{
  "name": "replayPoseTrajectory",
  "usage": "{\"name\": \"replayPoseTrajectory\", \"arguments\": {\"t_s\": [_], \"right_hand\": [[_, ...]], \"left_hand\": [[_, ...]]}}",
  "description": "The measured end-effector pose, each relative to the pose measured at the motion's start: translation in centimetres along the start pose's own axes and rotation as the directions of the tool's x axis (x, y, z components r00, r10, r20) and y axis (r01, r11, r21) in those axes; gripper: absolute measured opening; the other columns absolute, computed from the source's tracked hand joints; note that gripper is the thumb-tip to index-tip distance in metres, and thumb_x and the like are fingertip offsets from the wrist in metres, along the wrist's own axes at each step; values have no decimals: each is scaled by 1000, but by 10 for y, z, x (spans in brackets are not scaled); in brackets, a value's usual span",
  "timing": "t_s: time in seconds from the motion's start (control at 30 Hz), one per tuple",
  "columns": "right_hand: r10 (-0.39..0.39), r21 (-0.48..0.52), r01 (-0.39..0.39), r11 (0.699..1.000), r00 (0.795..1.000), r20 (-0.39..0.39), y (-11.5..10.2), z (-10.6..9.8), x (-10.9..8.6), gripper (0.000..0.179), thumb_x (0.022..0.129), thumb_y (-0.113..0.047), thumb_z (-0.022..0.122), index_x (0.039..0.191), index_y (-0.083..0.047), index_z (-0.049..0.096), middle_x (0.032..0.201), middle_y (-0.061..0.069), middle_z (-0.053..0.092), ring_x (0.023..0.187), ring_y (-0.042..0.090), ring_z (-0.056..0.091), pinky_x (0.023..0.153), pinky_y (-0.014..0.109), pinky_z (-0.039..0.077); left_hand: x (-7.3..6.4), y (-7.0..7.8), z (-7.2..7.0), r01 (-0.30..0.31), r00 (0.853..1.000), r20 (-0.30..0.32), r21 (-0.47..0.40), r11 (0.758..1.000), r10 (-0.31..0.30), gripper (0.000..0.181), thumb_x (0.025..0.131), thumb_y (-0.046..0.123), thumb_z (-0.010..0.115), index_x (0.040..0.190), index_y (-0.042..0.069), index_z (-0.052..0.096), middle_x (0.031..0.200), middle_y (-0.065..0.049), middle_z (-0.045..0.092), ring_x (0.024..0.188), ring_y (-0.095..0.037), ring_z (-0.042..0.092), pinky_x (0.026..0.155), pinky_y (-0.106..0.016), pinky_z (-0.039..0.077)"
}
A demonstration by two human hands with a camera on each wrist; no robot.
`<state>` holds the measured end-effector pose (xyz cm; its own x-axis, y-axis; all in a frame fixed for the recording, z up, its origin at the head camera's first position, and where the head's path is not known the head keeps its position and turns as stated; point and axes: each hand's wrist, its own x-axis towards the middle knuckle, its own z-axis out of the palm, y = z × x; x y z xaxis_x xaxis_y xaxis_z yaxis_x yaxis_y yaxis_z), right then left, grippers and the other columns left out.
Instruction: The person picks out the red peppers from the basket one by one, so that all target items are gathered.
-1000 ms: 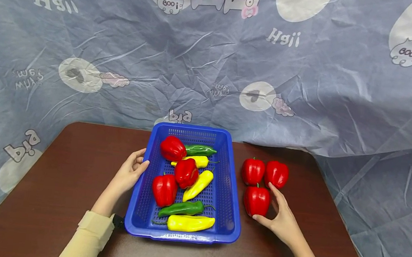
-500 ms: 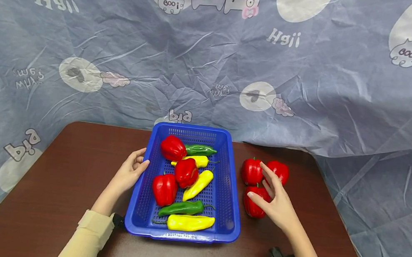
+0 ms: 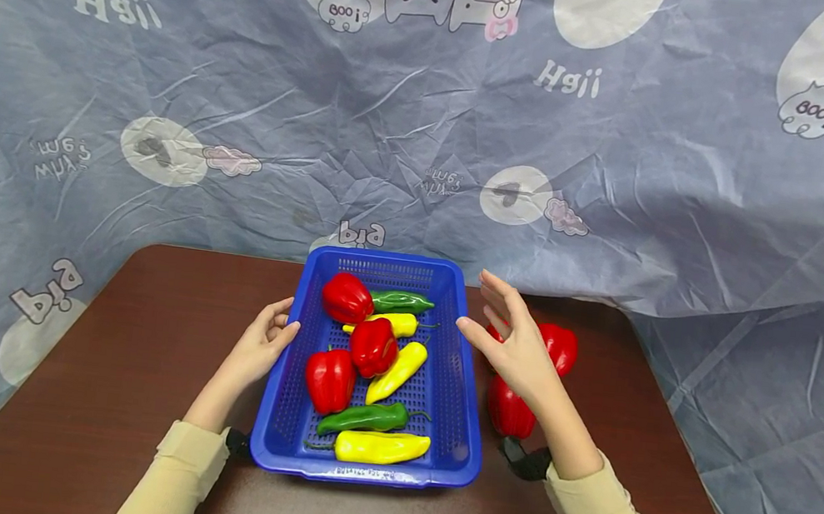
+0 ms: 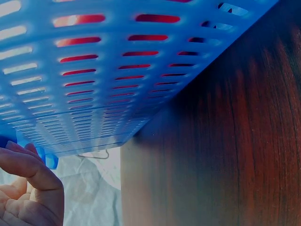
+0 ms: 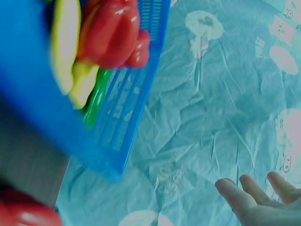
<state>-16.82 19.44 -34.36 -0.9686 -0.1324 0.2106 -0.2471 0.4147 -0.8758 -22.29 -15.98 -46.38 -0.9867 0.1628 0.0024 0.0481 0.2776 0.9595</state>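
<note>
A blue plastic basket (image 3: 465, 430) stands on the table, holding red bell peppers (image 3: 329, 381), long yellow peppers (image 3: 382, 447) and long green peppers (image 3: 365, 417). My left hand (image 3: 261, 346) grips the basket's left rim, with curled fingers (image 4: 35, 172) showing in the left wrist view. Over the gap right of the basket hovers my right hand (image 3: 515, 347), fingers spread and holding nothing, its thumb close to the right rim. Beneath and beyond it lie three more red bell peppers: one in front (image 3: 512, 408), one at right (image 3: 558, 348), one mostly hidden by the hand.
The brown wooden table (image 3: 104, 392) extends to both sides of the basket. A grey-blue patterned cloth (image 3: 426, 124) hangs behind the table's far edge. A dark wrist strap (image 3: 525, 460) sits at my right sleeve.
My right hand has let go of the front red bell pepper, lifted, and moved left and away toward the basket's right rim. My left hand stays put on the basket.
</note>
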Motion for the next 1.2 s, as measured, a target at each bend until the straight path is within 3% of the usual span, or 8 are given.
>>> {"name": "replayPoseTrajectory", "arguments": {"t_s": [0.2,0.7,0.93,1.2], "right_hand": [[11,43,-11,999,1000,-6,-10,20,20,67,93,-22,69,151,-11,35,155,10,37,145,27,36,116,44,33],[181,62,-182,981,983,22,12,79,54,71,92,-39,68,149,-12,36,153,8,39,142,29,39,116,46,34],[315,42,-317,948,948,33,21,100,62,75,90,-45,67,149,-11,37,152,11,42,140,31,41,112,51,38],[439,-141,-428,893,896,61,30,119,63,82,87,-49,67,148,-2,37,148,23,44,134,39,45,108,53,41]], "left_hand": [[0,0,0,-4,1000,-5,-5,1000,4,60,103,19,53,153,0,26,119,-24,54,85,-6,60,71,-21,54],[1,0,1,-7,1000,-9,-23,1000,7,60,102,19,54,153,1,27,118,-23,54,86,-8,60,70,-22,54],[3,-3,0,-2,1000,-14,-21,1000,1,57,103,18,53,152,2,29,117,-21,53,84,-6,59,71,-22,54],[4,-6,2,-18,1000,-18,-39,999,17,55,102,13,53,151,1,31,118,-26,55,79,-4,60,69,-22,54]]}}
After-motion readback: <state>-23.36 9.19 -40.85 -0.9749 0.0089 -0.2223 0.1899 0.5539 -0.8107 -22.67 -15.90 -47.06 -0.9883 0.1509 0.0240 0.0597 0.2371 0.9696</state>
